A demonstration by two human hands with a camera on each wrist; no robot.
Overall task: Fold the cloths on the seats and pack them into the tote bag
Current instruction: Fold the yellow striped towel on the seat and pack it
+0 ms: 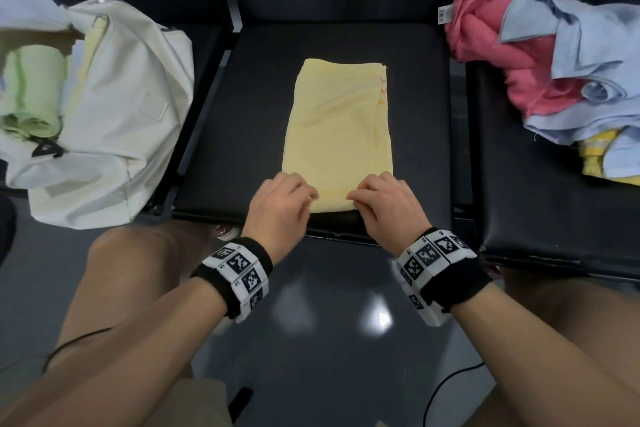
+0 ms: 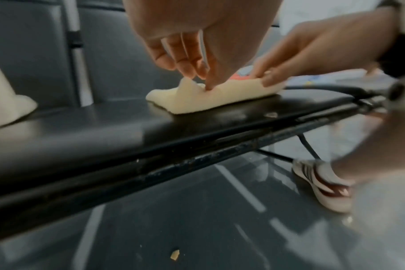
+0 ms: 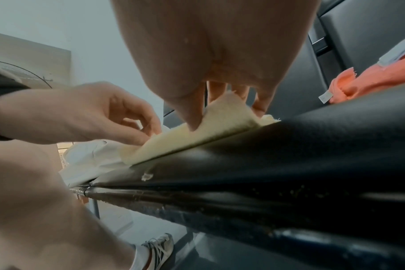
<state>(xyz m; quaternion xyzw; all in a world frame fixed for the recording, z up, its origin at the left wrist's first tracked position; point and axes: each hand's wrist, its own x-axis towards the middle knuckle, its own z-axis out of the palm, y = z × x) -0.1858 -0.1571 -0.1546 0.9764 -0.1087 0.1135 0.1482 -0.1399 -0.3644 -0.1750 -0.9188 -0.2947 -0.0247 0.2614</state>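
The left hand point(image 1: 278, 206) and right hand point(image 1: 386, 206) each pinch the near edge of the yellow cloth point(image 1: 341, 135) between thumb and curled fingers, lifting that hem slightly off the middle seat point(image 1: 422, 114). The cloth lies folded into a long, flat strip running away from the person. A white tote bag point(image 1: 117, 121) holding folded cloths sits on the left seat, and a crumpled pile of cloths point(image 1: 554, 73) on the right one.

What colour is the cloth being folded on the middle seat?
Pale yellow cloth; clearest in the head view.
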